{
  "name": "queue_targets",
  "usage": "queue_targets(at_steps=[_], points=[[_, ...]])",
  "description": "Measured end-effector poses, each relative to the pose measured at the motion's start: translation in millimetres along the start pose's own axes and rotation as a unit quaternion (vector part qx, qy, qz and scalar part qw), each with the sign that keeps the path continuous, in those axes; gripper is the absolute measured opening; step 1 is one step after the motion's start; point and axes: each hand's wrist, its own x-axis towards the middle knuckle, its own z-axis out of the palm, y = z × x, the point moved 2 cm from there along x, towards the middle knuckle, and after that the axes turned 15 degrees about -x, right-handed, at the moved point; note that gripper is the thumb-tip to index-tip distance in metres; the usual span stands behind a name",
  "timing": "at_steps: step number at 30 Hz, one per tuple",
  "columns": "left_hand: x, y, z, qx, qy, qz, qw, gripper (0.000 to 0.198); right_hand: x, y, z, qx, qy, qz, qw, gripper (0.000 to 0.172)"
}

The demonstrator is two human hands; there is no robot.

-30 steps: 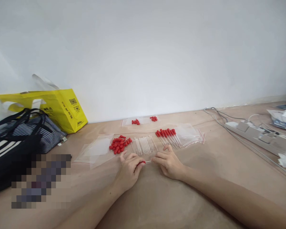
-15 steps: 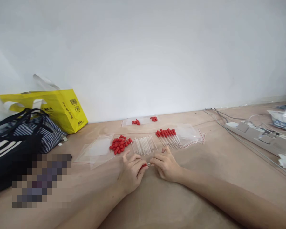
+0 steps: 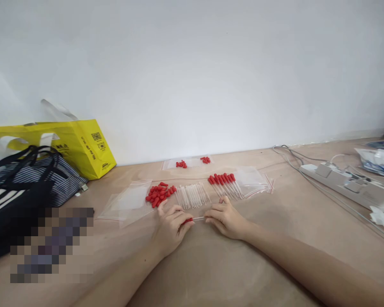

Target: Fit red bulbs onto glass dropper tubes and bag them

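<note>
My left hand (image 3: 171, 228) pinches a red rubber dropper bulb (image 3: 187, 220) between thumb and fingers. A thin clear dropper tube (image 3: 198, 218) runs from the bulb across to my right hand (image 3: 225, 219), whose fingertips are closed on its far end. Just beyond my left hand lies a heap of loose red bulbs (image 3: 160, 194). Beside it several bare clear tubes (image 3: 192, 195) lie in a row. Further right, several droppers with red bulbs (image 3: 224, 183) lie side by side, their tubes slanting toward me.
Clear plastic bags (image 3: 131, 198) lie left of the bulbs, with more bags (image 3: 251, 179) at the right. Against the wall a bag with red bulbs (image 3: 181, 164) lies flat. A yellow bag (image 3: 99, 149) and a striped bag (image 3: 68, 175) stand left; a power strip (image 3: 348, 181) with cables lies right.
My hands have moved a little apart, the left one leftward. More of the clear tube shows between them, still gripped at both ends.
</note>
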Motion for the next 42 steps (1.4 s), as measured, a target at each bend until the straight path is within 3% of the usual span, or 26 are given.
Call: queue_targets(at_steps=[6,14,18,22,30,39,42], points=[[1,2,3.3,-0.006,-0.010,-0.002,1.000,0.014,0,-3,6,-0.004,0.030,0.009,0.999,0.025],[5,-6,1.7,0.033,0.006,0.004,0.999,0.013,7,-1,2,-0.075,0.009,0.009,0.997,0.018],[5,-26,-7.4,0.116,0.089,-0.038,0.988,0.025,9,16,4,-0.141,0.020,0.146,0.979,0.018],[5,-52,-19.0,0.192,0.168,-0.119,0.960,0.018,14,36,15,-0.181,0.019,0.293,0.939,0.022],[5,-65,-24.2,0.256,0.146,-0.174,0.940,0.013,32,48,29,-0.202,-0.053,0.362,0.908,0.020],[5,-66,-32.1,0.339,0.142,-0.131,0.921,0.015,38,42,23,-0.192,-0.085,0.361,0.909,0.026],[4,-64,-32.4,0.353,0.134,-0.119,0.918,0.015,45,38,22,-0.180,-0.128,0.374,0.901,0.026]])
